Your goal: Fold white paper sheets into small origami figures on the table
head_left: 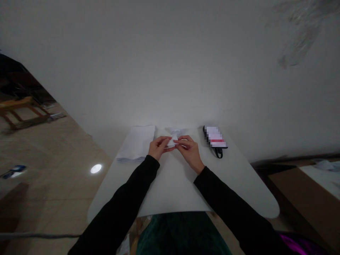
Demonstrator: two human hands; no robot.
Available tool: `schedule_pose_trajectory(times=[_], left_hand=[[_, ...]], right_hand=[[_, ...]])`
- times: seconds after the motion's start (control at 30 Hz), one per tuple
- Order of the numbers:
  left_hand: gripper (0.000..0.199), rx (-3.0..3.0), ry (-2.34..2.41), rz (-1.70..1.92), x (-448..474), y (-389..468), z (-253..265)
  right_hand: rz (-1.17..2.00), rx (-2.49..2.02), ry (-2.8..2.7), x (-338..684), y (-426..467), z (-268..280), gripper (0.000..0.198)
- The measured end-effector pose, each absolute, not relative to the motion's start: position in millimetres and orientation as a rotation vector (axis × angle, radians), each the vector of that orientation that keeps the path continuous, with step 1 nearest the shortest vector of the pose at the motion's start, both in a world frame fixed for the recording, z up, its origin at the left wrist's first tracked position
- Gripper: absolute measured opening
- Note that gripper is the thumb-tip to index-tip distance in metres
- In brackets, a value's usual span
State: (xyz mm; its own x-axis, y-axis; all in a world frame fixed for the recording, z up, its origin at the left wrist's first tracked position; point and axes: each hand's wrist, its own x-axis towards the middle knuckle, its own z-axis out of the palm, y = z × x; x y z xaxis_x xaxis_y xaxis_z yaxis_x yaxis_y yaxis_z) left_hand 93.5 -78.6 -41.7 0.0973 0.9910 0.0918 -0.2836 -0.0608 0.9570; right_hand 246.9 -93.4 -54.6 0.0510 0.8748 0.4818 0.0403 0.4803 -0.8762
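Between my two hands is a small piece of folded white paper (172,141), held just above the table's far half. My left hand (158,147) pinches its left side between thumb and fingers. From the right, my right hand (190,150) grips the same paper, its fingertips close to those of the left. Behind it lies another bit of white paper (175,130), crumpled or folded; whether the two are joined I cannot tell. A stack of white paper sheets (138,141) rests on the table left of my left hand.
The white table (175,191) stands against a grey-white wall (170,63). A phone (215,137) with a black strap (219,153) lies at the right. On the floor to the left is a wooden stool (21,106). A brown board or box (305,194) sits at the right.
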Motion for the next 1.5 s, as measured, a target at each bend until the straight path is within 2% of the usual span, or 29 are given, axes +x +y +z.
schedule_pose_trajectory(times=[0.17, 0.3, 0.5, 0.8, 1.03, 1.27, 1.5], left_hand=[[0.039, 1.261, 0.931, 1.385, 95, -79, -40], [0.037, 1.337, 0.917, 1.366, 95, -79, -40], [0.041, 1.407, 0.816, 1.306, 95, -78, -44], [0.042, 1.461, 0.821, 1.237, 96, -80, -44], [0.047, 1.381, 0.920, 1.413, 105, -84, -47], [0.032, 1.363, 0.993, 1.486, 108, -84, -50], [0.028, 1.486, 0.987, 1.431, 105, -84, -48]], right_hand=[[0.715, -0.843, -1.460, 246, -93, -57, 0.019], [0.764, -0.850, -1.325, 247, -94, -52, 0.010], [0.904, -0.878, -1.176, 251, -93, -42, 0.029], [0.975, -0.878, -1.205, 250, -94, -40, 0.021], [0.900, -0.932, -1.104, 252, -92, -40, 0.020], [0.838, -0.925, -1.159, 252, -91, -45, 0.018], [0.685, -0.894, -1.366, 251, -99, -34, 0.013]])
